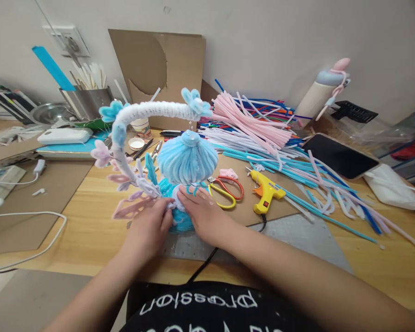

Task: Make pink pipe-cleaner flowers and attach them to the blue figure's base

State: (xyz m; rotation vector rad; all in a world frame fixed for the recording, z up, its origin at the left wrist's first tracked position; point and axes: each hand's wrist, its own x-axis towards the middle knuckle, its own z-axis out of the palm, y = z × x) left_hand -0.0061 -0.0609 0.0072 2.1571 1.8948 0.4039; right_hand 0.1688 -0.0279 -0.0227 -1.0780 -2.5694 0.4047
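A craft lamp made of fuzzy pipe cleaners stands in front of me, with a light-blue pleated shade (188, 159) hanging from a white wrapped arch (152, 109). Blue and pink flowers sit along the arch. Its round turquoise base (182, 222) rests on a grey cutting mat (283, 240). My left hand (151, 220) is closed at the left side of the base, fingertips on the pale lilac part by the foot of the arch. My right hand (207, 214) grips the base from the right, fingers against a pale lilac piece (176, 199). The shade partly hides its fingertips.
Right of the lamp lie scissors (233, 189) with red and yellow handles and a yellow glue gun (267, 191). Behind them spreads a heap of pipe cleaners (252, 120), with a phone (340, 154) to its right. A white cable (60, 235) loops at left.
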